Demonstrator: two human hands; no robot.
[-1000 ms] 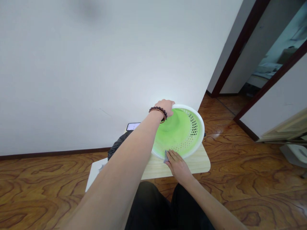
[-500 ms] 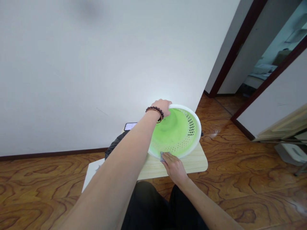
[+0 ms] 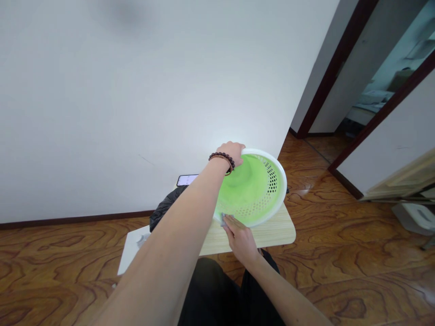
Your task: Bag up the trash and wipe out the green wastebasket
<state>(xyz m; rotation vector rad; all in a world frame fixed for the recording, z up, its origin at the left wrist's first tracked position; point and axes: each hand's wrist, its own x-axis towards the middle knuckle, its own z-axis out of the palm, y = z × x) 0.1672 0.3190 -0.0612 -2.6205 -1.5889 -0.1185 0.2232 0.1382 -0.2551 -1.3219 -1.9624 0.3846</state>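
Green basket (image 3: 248, 185): on the pale table (image 3: 277, 231); probably light, stiffish plastic, rim perhaps slippery.
My left hand (image 3: 233, 152): curled over the far rim, a sound place to hold.
My right hand (image 3: 241, 237): pressing a greyish cloth (image 3: 223, 221) to the near rim.

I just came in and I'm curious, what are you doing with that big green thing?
A person's left hand grips the far edge of a green basket with a white rim. The right hand holds a small greyish cloth at the near edge. The basket is over a light wooden table. A phone and a crumpled black bag are off to the left, partly hidden by the left arm.
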